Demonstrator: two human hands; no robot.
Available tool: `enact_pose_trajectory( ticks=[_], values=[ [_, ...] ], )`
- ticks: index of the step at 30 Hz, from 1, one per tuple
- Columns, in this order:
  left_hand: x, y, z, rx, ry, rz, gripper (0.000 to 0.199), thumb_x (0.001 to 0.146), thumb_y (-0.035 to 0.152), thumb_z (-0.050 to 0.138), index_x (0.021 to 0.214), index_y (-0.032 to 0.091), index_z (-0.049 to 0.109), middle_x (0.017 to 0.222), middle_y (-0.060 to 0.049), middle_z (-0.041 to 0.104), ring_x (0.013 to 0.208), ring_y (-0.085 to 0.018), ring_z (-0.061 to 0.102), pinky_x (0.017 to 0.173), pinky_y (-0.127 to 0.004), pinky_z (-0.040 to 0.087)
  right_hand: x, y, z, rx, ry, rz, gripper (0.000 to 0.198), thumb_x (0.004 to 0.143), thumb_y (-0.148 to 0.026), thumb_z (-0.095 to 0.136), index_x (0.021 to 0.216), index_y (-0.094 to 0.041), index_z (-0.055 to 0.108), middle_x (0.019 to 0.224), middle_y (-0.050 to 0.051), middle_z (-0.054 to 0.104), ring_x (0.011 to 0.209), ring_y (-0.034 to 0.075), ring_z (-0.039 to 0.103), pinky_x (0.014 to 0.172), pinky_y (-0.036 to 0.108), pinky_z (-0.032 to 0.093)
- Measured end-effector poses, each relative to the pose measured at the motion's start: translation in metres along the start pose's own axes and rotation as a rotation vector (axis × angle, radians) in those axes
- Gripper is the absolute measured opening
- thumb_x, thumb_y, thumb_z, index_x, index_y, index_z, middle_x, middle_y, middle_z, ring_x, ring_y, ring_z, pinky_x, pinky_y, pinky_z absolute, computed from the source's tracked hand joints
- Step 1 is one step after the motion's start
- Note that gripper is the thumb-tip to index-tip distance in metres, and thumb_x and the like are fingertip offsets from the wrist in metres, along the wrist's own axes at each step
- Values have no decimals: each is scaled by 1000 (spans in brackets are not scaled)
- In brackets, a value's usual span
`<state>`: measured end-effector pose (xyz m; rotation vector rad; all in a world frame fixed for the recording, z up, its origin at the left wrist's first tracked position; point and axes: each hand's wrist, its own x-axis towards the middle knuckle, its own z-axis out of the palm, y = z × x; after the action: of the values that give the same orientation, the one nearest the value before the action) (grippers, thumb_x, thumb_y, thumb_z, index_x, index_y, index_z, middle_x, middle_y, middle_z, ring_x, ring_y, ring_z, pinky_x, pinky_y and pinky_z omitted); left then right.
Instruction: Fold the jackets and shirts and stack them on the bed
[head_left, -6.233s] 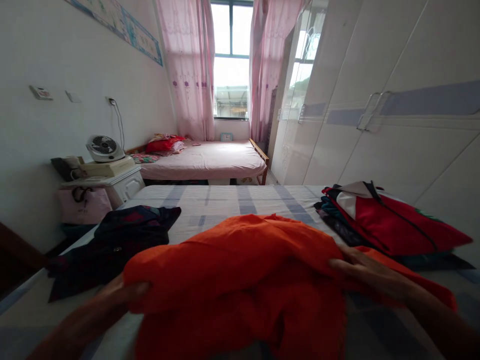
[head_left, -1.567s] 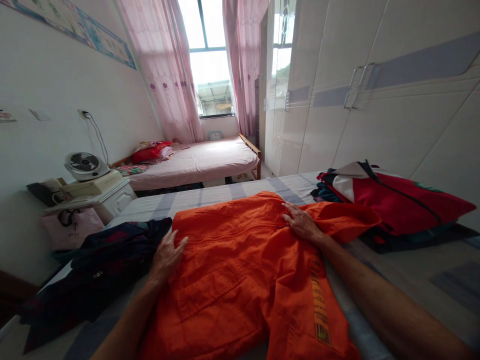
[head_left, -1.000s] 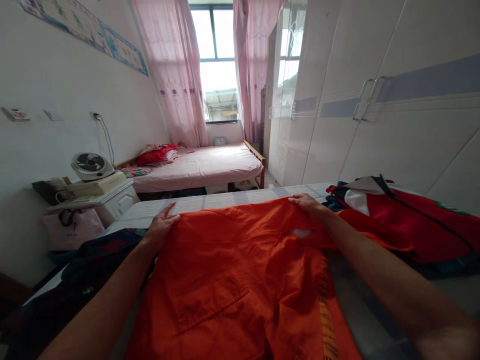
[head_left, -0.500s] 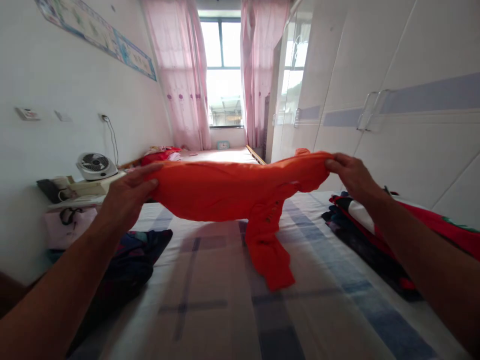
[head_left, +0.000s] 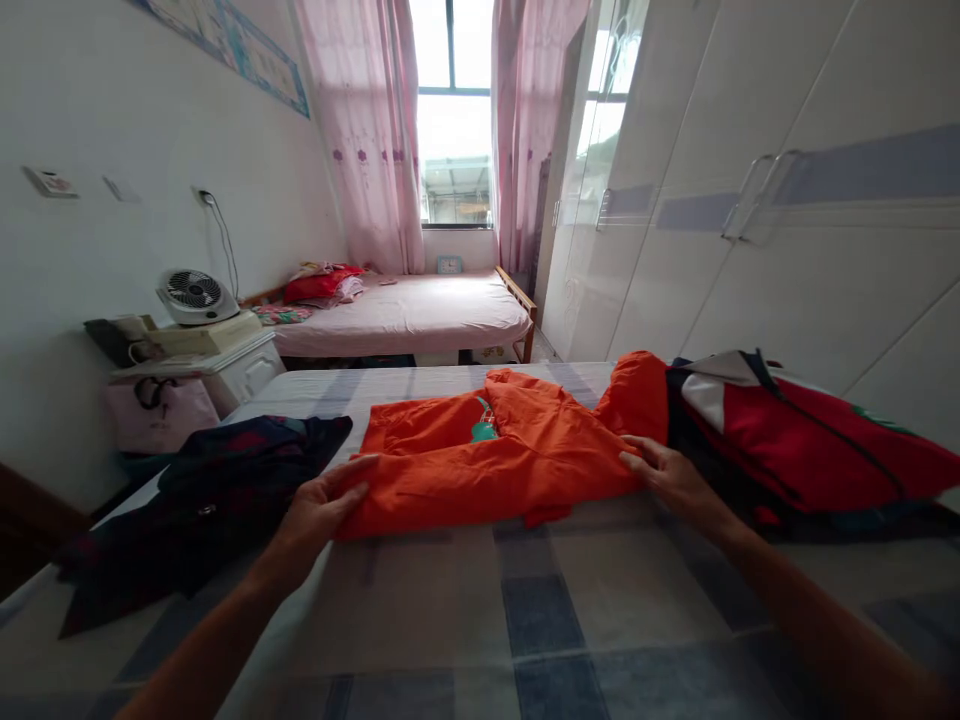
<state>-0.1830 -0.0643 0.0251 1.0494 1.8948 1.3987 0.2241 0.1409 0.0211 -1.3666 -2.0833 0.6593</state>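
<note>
An orange long-sleeved top (head_left: pixel 450 480) lies partly folded across the checked bed sheet (head_left: pixel 420 610), with a green printed patch showing near its middle. My left hand (head_left: pixel 319 510) pinches the near left corner, thumb on top. At the right end, my right hand (head_left: pixel 667 480) grips the cloth near the shoulder, its fingers closed on the fabric. One orange sleeve bunches up beyond that hand, against a pile of clothes.
Dark clothing (head_left: pixel 217 490) spreads over the bed at left. The pile at right has a red and white jacket (head_left: pixel 810 430) on top. Further off are a bedside cabinet (head_left: pixel 247 370), a fan (head_left: pixel 196 297), a pink-sheeted bed (head_left: pixel 420 310) and a white wardrobe (head_left: pixel 817 290).
The orange top has come down from the air onto the bed, its near edge now folded over. Both hands moved down with it and still hold its ends. The view tilted downward.
</note>
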Motion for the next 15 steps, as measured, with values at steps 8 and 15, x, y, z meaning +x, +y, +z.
enact_pose_trajectory(
  ticks=[8, 15],
  values=[
    [-22, -26, -26, 327, -125, 46, 45, 66, 47, 61, 102, 23, 72, 113, -6, 69, 105, -28, 62, 91, -33, 49, -47, 8, -5, -225, -38, 22, 39, 79, -41, 45, 111, -25, 62, 102, 7, 71, 89, 26, 67, 80, 38, 50],
    [-7, 30, 13, 863, 76, 490, 41, 85, 35, 41, 114, 22, 65, 130, -6, 56, 117, -23, 53, 101, -34, 41, -35, -55, 1, -400, 200, -354, 41, 88, -40, 39, 122, -23, 56, 125, 10, 59, 121, 28, 49, 102, 44, 36]
  ],
)
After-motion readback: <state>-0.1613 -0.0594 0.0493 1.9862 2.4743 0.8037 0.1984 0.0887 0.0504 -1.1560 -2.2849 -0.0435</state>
